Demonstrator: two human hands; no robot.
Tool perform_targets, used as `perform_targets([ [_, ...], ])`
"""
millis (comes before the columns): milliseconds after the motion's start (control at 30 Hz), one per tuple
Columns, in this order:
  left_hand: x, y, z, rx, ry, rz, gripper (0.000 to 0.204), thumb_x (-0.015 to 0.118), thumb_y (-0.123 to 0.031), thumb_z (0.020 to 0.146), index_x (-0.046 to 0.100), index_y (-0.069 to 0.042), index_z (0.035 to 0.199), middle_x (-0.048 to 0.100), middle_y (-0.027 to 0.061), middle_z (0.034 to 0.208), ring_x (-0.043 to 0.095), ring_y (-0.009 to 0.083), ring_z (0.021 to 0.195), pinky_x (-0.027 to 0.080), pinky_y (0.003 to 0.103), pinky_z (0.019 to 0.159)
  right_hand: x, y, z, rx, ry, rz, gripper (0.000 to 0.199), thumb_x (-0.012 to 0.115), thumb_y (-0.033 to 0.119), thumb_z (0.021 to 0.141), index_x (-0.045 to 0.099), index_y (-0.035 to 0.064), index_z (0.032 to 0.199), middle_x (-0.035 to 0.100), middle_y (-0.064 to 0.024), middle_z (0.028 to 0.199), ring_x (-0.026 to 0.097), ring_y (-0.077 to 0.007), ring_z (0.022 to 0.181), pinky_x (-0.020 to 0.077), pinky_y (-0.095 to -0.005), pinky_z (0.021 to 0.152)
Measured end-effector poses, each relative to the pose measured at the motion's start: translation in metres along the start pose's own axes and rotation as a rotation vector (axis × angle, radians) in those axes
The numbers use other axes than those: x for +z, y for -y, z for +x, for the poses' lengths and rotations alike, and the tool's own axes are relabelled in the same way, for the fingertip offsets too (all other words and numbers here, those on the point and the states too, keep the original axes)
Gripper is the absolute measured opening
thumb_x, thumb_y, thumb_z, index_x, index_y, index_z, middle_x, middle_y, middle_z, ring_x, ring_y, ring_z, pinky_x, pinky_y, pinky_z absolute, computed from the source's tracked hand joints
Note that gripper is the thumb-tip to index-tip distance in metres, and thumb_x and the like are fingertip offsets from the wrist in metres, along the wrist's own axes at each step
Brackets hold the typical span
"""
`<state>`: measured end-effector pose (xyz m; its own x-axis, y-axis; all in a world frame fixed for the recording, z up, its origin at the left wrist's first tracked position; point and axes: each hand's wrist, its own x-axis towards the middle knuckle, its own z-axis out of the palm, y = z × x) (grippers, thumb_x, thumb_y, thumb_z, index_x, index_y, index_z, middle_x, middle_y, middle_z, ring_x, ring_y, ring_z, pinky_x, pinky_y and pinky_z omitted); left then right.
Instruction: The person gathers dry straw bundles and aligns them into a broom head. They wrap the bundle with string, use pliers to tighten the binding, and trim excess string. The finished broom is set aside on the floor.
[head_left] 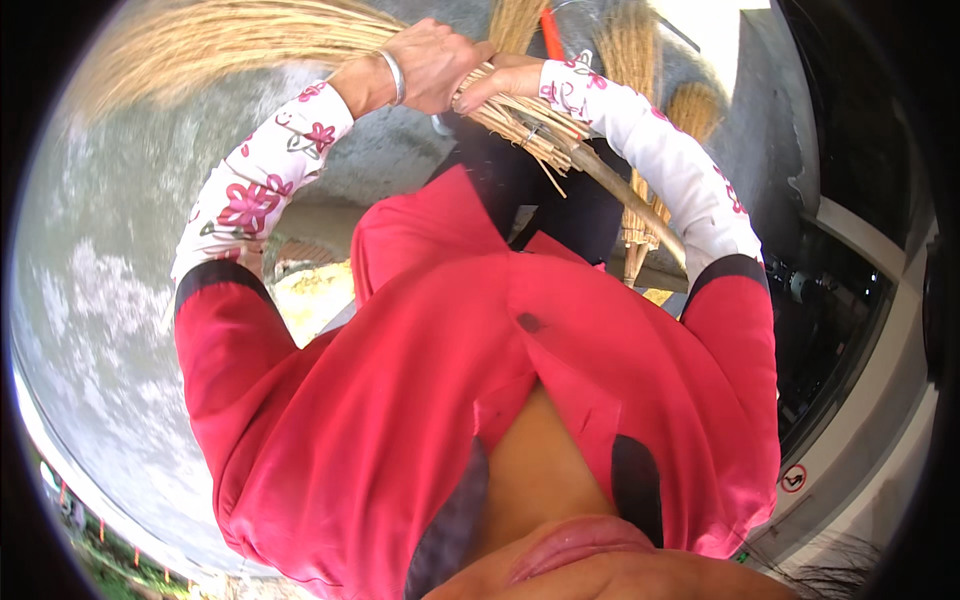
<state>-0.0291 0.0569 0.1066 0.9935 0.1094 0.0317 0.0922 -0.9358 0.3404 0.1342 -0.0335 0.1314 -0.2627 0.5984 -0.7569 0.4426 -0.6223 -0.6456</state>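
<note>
Clasping straw bundle (230,45) | left grip (432,68): wrapped round it | right grip (505,81): holding it, just alongside

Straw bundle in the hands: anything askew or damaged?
Slightly askew: by the right hand, the bundled stalk ends look ragged, with one stalk poking out below the rest. No clear damage shows.
</note>
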Motion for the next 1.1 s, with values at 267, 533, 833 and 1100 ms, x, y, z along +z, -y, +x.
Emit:
perform_targets([
  [267, 0.010, -0.096, 0.038, -0.109, 0.119, 0.036, 0.044, 0.075, -0.021, 0.072, 0.062, 0.001, 0.108, 0.070, 0.0220, 0.083, 0.071, 0.0374, 0.084, 0.056, 0.044, 0.076, -0.009, -0.048, -0.076, -0.006, -0.077, -0.377, 0.069, 0.081, 0.050, 0.064, 0.068, 0.0028, 0.112, 0.072, -0.0162, 0.101, 0.070, -0.0256, 0.089, 0.0535, -0.0334, 0.082],
  [533, -0.005, -0.134, 0.047, -0.277, 0.309, -0.010, 0.033, 0.072, -0.023, 0.075, 0.065, 0.001, 0.095, 0.071, 0.0211, 0.087, 0.072, 0.0360, 0.085, 0.057, 0.043, 0.078, -0.008, -0.083, -0.072, -0.143, -0.060, -0.400, 0.066, 0.079, 0.052, 0.059, 0.070, -0.0051, 0.092, 0.071, -0.0201, 0.090, 0.069, -0.0291, 0.082, 0.0522, -0.0379, 0.075],
  [833, -0.001, -0.124, 0.046, -0.294, 0.683, -0.144, 0.070, 0.090, -0.029, 0.053, 0.065, 0.001, 0.112, 0.071, 0.0217, 0.096, 0.069, 0.0380, 0.094, 0.055, 0.041, 0.087, 0.036, -0.120, -0.039, -0.401, -0.243, -0.429, 0.083, 0.083, 0.045, 0.057, 0.060, -0.0030, 0.120, 0.071, -0.0206, 0.099, 0.068, -0.0334, 0.096, 0.0521, -0.0407, 0.085],
  [1100, 0.012, -0.132, 0.043, -0.321, 0.570, 0.075, 0.039, 0.074, -0.021, 0.070, 0.065, -0.001, 0.102, 0.071, 0.0232, 0.094, 0.070, 0.0370, 0.094, 0.056, 0.044, 0.082, 0.087, -0.142, -0.107, -0.788, -1.131, -0.060, 0.031, 0.077, 0.018, 0.081, 0.064, 0.0031, 0.104, 0.069, -0.0114, 0.093, 0.067, -0.0268, 0.083, 0.0544, -0.0357, 0.075],
])
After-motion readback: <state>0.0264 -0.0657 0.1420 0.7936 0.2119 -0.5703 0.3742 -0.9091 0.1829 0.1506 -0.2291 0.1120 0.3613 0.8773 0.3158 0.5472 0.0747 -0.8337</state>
